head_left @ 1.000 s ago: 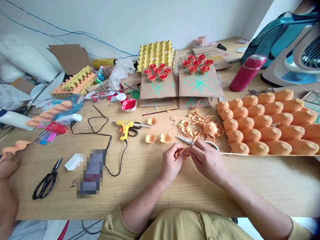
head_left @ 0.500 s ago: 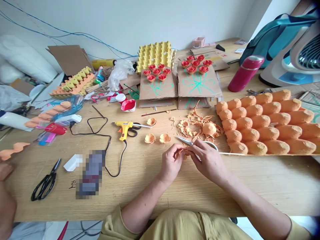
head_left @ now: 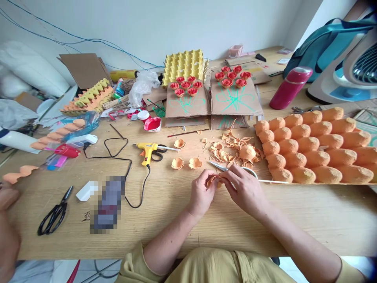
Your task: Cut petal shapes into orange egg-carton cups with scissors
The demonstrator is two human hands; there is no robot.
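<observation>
Between my two hands is a small orange egg-carton flower (head_left: 214, 181), mostly covered by fingers. My left hand (head_left: 202, 190) pinches its left side, and my right hand (head_left: 243, 185) closes on it from the right. Scissors (head_left: 218, 165) with pale handles lie on the table just beyond my right hand, partly hidden by it. Three finished-looking orange flower cups (head_left: 194, 163) sit ahead of my left hand. Orange carton scraps (head_left: 226, 153) are heaped beyond the scissors, with an uncut cup (head_left: 246, 152) among them.
At right lies a large orange egg tray (head_left: 312, 145). A yellow glue gun (head_left: 149, 152) with its cord, black scissors (head_left: 55, 212) and a pixelated dark object (head_left: 107, 202) are leftward. Cardboard with red flowers (head_left: 187, 104) stands behind. Another person's arm (head_left: 8, 232) rests at far left.
The whole view has shifted very slightly. My hands stay on the flower in nearly the same pose; at far left the other person's hand has moved a little.
</observation>
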